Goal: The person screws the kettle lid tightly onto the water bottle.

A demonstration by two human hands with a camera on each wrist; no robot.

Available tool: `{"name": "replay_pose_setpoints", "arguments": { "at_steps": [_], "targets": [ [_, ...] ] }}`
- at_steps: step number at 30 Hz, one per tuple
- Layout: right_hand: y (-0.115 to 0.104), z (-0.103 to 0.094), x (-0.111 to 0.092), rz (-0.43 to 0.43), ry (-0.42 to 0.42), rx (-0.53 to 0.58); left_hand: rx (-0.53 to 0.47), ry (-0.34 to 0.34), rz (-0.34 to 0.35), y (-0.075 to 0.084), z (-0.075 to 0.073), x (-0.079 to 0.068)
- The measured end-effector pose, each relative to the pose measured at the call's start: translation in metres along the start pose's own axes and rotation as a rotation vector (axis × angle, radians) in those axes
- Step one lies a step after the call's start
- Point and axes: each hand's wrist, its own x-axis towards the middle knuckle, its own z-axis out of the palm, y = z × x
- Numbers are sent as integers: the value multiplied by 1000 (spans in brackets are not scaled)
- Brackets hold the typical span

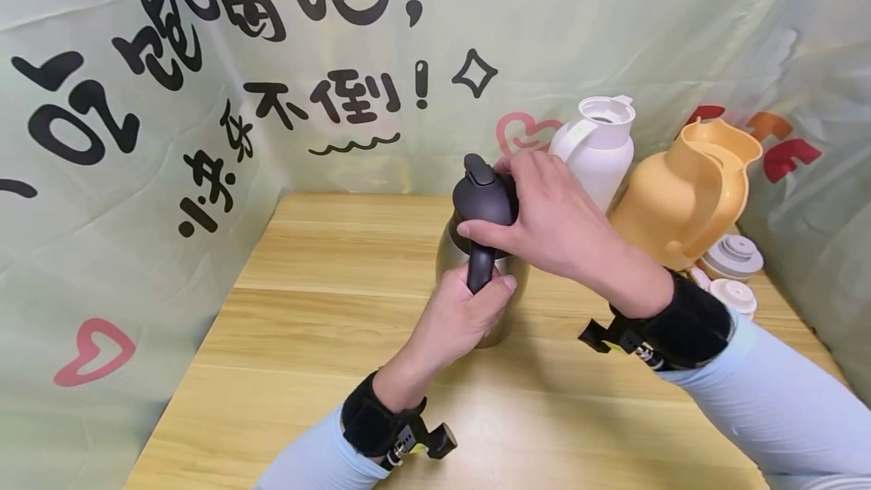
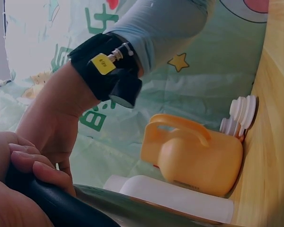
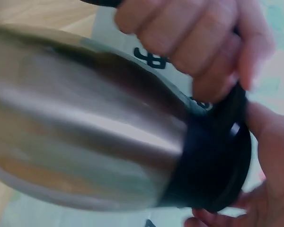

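A stainless steel thermos jug [image 1: 500, 330] with a black lid [image 1: 481, 203] and a black handle [image 1: 481, 267] stands upright on the table. My left hand [image 1: 463, 316] grips the handle, its fingers wrapped round it. Up at the top, my right hand [image 1: 554, 210] holds the lid from the right side, the thumb across its near side. In the right wrist view the steel body [image 3: 94, 123] fills much of the picture, and the fingers of both hands show around the black top. The left wrist view shows the curled left fingers on the black handle [image 2: 61, 201].
Behind my right hand stands a white jug [image 1: 602, 165] with an open top. Beside it is an orange jug [image 1: 667, 195]. Two loose pale stoppers, a larger one [image 1: 731, 257] and a smaller one [image 1: 735, 297], lie at the table's right. Printed cloth [image 1: 401, 142] walls the wooden table [image 1: 327, 308].
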Motion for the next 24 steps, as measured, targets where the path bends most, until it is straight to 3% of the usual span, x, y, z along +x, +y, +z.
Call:
{"name": "replay_pose_setpoints", "arguments": {
  "at_steps": [5,10,15,24],
  "targets": [
    [7,-21,11,-102,-207,72,1,0,5,1,0,0],
    [10,-32,20,-166,-353,51,-3,1,-2,0,0,0],
    [12,-33,23,-173,-366,45,-14,-1,-6,-1,0,-1],
    [16,-22,19,-147,-249,48,23,25,-11,3,2,-3]
  ]
}}
